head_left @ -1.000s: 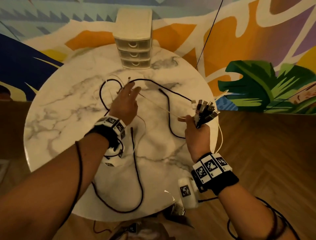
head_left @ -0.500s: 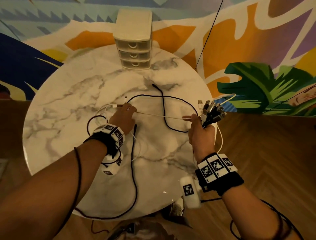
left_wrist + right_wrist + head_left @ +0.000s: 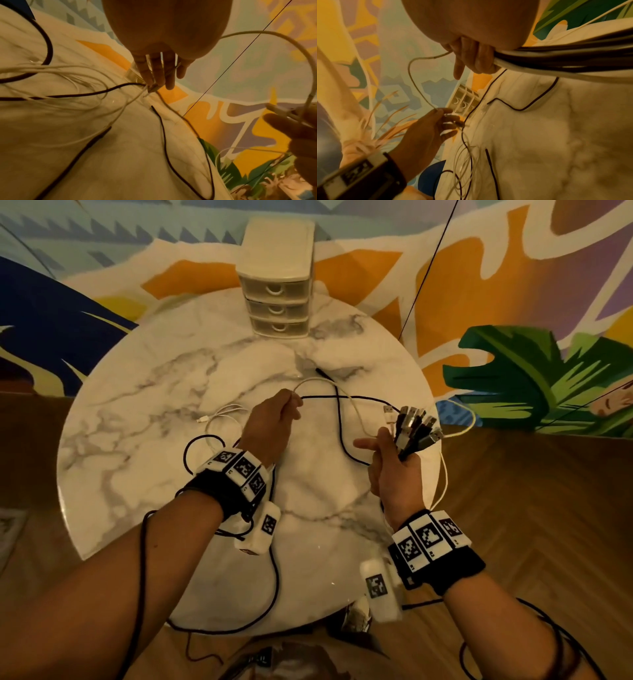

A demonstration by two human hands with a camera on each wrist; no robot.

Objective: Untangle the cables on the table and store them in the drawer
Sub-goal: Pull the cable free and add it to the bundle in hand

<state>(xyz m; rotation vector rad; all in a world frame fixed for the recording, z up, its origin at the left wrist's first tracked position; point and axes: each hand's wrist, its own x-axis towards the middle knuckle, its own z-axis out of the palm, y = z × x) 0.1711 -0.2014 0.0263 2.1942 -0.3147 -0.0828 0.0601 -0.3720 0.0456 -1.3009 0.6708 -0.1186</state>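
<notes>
Black and white cables lie tangled on a round marble table (image 3: 144, 412). My left hand (image 3: 274, 422) is raised over the table's middle and pinches a white cable (image 3: 346, 395) and a black cable (image 3: 342, 436) between its fingers (image 3: 154, 75). That white cable arcs across to my right hand (image 3: 394, 460), which grips a bundle of cable plugs (image 3: 416, 428) fanned upward, index finger pointing left. The bundle's cables (image 3: 565, 59) trail back past the right wrist. A small cream three-drawer unit (image 3: 279, 282) stands at the table's far edge, all drawers shut.
More white cable loops (image 3: 222, 419) lie left of the left hand, and a long black cable (image 3: 270, 587) runs toward the table's near edge. A painted wall stands behind the table, wooden floor (image 3: 548, 508) to the right. A thin dark line (image 3: 428, 268) hangs beyond the table.
My left hand rose from the tabletop toward the middle, lifting the white cable into an arc. The black cable's loop shifted with it. My right hand kept the plug bundle near the right edge.
</notes>
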